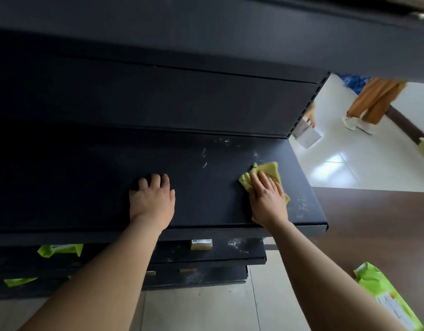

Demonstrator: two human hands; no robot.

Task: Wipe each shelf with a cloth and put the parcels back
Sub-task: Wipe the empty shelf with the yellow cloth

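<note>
Crumpled yellow-green cloth (265,174) lies on the dusty black shelf (206,199).

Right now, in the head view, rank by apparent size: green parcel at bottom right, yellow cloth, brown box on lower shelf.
1. green parcel, enlarged by nearness
2. yellow cloth, partly under right hand
3. brown box

Before me stood dark metal shelving (158,103), with a slotted upright post (306,107) at its right edge. Past that edge the floor (363,170) was of pale glossy tiles that reflected soft light. Nearer to me, a brown wood-like surface (373,225) met the tiles. At the far right, a dark skirting strip (402,123) ran beside a person in orange trousers (375,99).
</note>
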